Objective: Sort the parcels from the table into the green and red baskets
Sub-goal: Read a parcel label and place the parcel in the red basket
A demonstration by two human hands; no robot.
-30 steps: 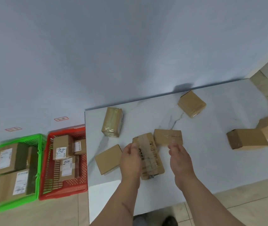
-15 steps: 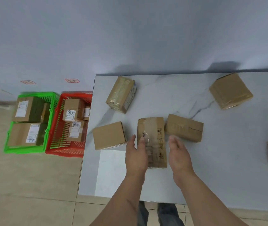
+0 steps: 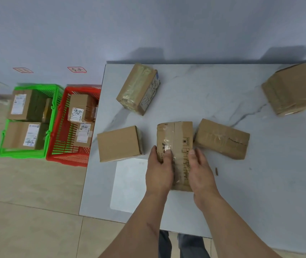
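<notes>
A taped brown parcel (image 3: 176, 138) lies on the white marbled table (image 3: 204, 86), near its front. My left hand (image 3: 158, 171) grips the parcel's left side, thumb on top. My right hand (image 3: 200, 171) holds its right side. Around it lie a plain box (image 3: 118, 143) to the left, a crumpled parcel (image 3: 222, 138) to the right, a tape-wrapped parcel (image 3: 139, 88) behind, and a big box (image 3: 295, 88) at the far right. On the floor to the left stand the green basket (image 3: 54, 108) and the red basket (image 3: 62, 146), both with labelled parcels inside.
A white sheet (image 3: 129, 185) lies on the table beside my left hand. A small brown scrap (image 3: 216, 171) lies right of my right hand. Two red tags (image 3: 76, 69) are stuck on the wall above the baskets. The floor is beige tile.
The view has swung down and closer to the table. Both hands have closed in on the taped parcel, from hovering at its sides to holding it.
</notes>
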